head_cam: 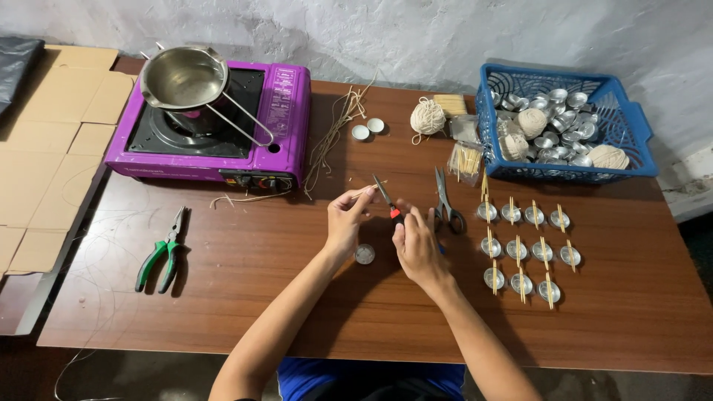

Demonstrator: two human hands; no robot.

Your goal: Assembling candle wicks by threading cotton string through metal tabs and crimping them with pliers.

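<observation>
Head view: your right hand [416, 241] grips red-handled scissors [387, 197], blades pointing up-left, away from you. Your left hand [346, 219] pinches a wick [364, 191] at the blades, above the worktop [260, 297], near a cup [365, 255].

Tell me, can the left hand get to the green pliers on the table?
Probably yes. The left hand is pinching a thin wick piece, but only bare table lies between it and the green pliers, so nothing blocks the way.

A makeshift home craft workshop: wooden desk [223, 297] with purple portable gas stove [212, 122], pliers [165, 252], basket [639, 126] of small metal cups, against a rough whitewashed wall [416, 37]
</observation>
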